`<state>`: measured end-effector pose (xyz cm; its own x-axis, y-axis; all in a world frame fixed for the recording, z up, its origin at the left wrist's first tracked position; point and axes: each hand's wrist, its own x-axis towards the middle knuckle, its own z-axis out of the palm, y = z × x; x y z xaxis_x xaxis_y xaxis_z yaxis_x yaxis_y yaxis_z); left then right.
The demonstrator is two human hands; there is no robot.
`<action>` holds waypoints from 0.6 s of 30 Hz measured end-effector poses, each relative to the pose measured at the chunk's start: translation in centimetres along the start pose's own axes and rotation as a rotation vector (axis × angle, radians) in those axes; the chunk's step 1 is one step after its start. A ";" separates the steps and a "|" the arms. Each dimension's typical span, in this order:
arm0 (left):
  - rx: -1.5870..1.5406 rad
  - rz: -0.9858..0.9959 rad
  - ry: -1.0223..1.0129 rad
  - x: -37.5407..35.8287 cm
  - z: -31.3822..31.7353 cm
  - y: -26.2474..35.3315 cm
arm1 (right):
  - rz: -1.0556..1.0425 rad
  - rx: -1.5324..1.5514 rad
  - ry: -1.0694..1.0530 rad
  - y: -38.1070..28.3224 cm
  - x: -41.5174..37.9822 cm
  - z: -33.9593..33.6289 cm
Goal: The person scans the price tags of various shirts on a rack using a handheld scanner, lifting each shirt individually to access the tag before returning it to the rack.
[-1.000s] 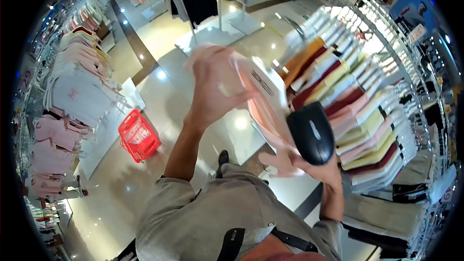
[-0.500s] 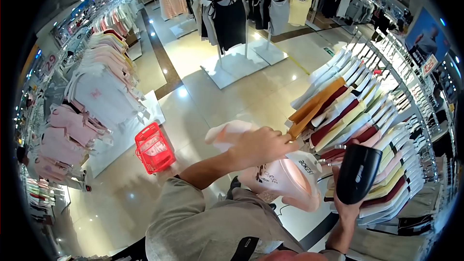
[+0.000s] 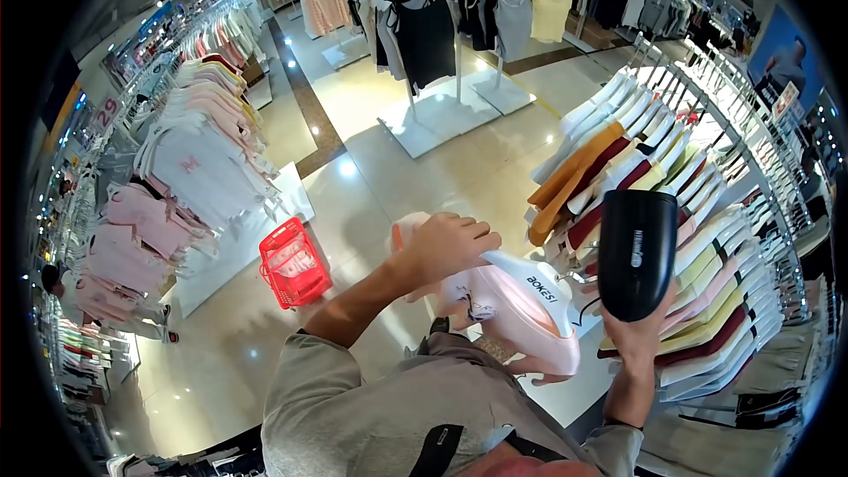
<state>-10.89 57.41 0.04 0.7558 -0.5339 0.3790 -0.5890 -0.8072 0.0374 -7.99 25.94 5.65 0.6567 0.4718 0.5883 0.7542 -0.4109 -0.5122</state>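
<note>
My left hand point(image 3: 449, 249) is closed at one end of a white hanger point(image 3: 533, 290) marked BOKESI, with its fingers curled over the hanger and fabric. From that hanger hangs a pale pink shirt point(image 3: 503, 305) with dark print, tilted in front of my body. At the right, my right hand point(image 3: 638, 329) grips a black handheld device point(image 3: 638, 256) from below; its top faces me. The device is to the right of the hanger's hook, apart from the shirt. A thin dark cord shows between them.
Close on the right stands a rack of shirts point(image 3: 720, 300). Pink and white clothes point(image 3: 199, 163) hang at the left. A red basket point(image 3: 294, 265) sits on the floor. Ahead, a rack with black tops point(image 3: 426, 35) stands on a white base point(image 3: 433, 124).
The black device has moved up and slightly left in my right hand. My left hand has shifted a little up and left, and the hanger now shows more fully.
</note>
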 end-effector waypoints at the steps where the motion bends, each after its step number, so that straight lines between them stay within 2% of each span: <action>1: -0.017 -0.002 -0.015 -0.1 0.3 -0.1 | -0.021 0.013 -0.020 -0.4 0.4 0.1; 7: -0.283 -0.078 -0.191 -0.6 0.8 1.9 | -0.100 0.036 0.073 -2.4 3.0 1.0; 10: -0.420 -0.231 -0.243 0.0 0.3 3.0 | 0.071 0.088 0.145 -1.3 1.8 0.4; 14: -0.142 -0.131 0.108 1.1 -1.8 2.7 | 0.365 0.212 0.412 -0.2 -1.7 -1.4; 15: -0.138 -0.163 0.145 1.5 -2.2 2.6 | 0.419 0.277 0.446 -0.2 -2.4 -2.3; 17: -0.131 -0.226 0.211 2.5 -3.7 2.6 | 0.447 0.188 0.544 1.0 -4.7 -3.1; 18: -0.129 -0.261 0.193 3.0 -4.5 2.3 | 0.481 0.279 0.520 0.9 -5.3 -3.5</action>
<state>-11.27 55.03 5.40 0.8250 -0.2458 0.5089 -0.4235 -0.8652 0.2685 -10.79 20.31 4.24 0.8805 -0.1667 0.4438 0.4020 -0.2334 -0.8854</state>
